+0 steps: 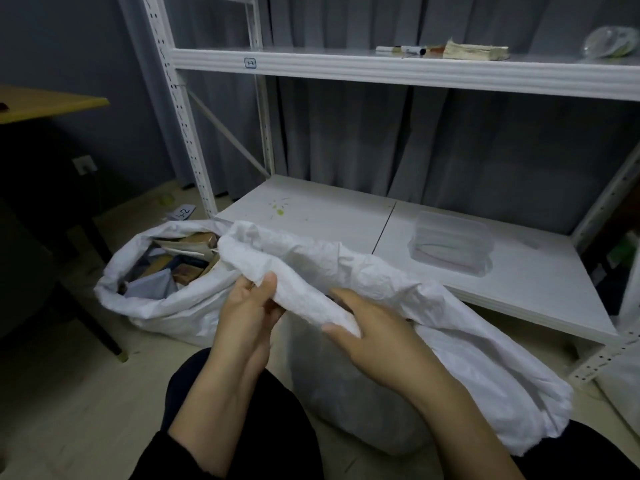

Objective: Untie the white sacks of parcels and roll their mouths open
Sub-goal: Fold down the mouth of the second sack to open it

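A "2" on the floor slip (183, 213) (shelf-beam tag (250, 63) too blurred)

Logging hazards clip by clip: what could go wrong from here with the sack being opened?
1. The left hand and right hand grip the near sack by its crumpled mouth; the bunched fabric may slip or roll unevenly.
2. The open sack sits close beside it, with parcels up near its rim; a hard tug could tip it and spill them.
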